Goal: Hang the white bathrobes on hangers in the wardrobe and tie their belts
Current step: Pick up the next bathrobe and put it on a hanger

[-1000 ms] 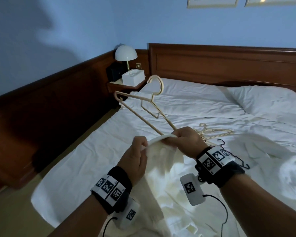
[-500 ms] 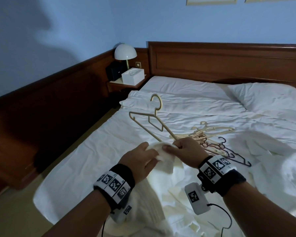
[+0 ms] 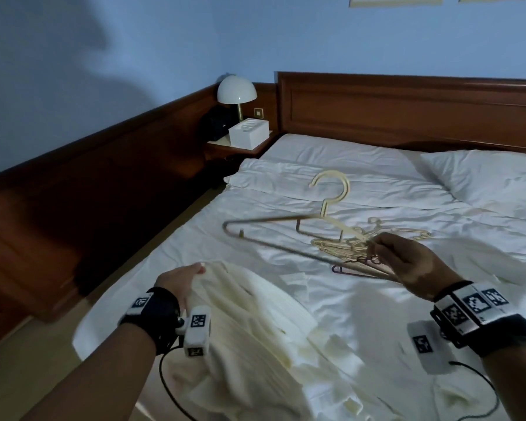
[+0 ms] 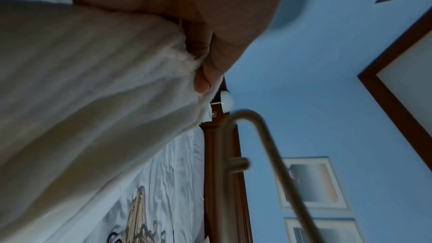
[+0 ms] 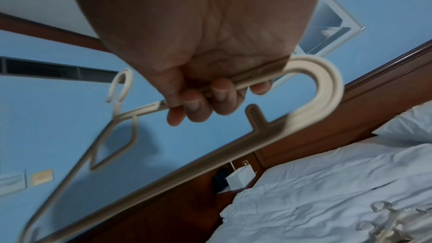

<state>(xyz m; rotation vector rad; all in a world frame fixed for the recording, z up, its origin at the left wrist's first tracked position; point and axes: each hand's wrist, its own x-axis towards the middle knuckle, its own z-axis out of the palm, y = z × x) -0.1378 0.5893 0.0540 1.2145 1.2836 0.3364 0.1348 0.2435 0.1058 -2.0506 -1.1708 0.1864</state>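
Two grips were busy: the right hand [image 3: 407, 262] curled its fingers [image 5: 217, 97] round one arm of a cream hanger [image 3: 286, 235] held above the bed [image 3: 362, 165]; the left hand [image 3: 179, 279], at eight o'clock, pinched the white bathrobe [image 3: 249, 317] on the bed; spare hangers [image 3: 377, 241] lay at one o'clock of it.

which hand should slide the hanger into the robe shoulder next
Right. The right hand already grips the cream plastic hanger by one arm, raised above the bed, while the left hand grips the white waffle-weave bathrobe, holding it ready.
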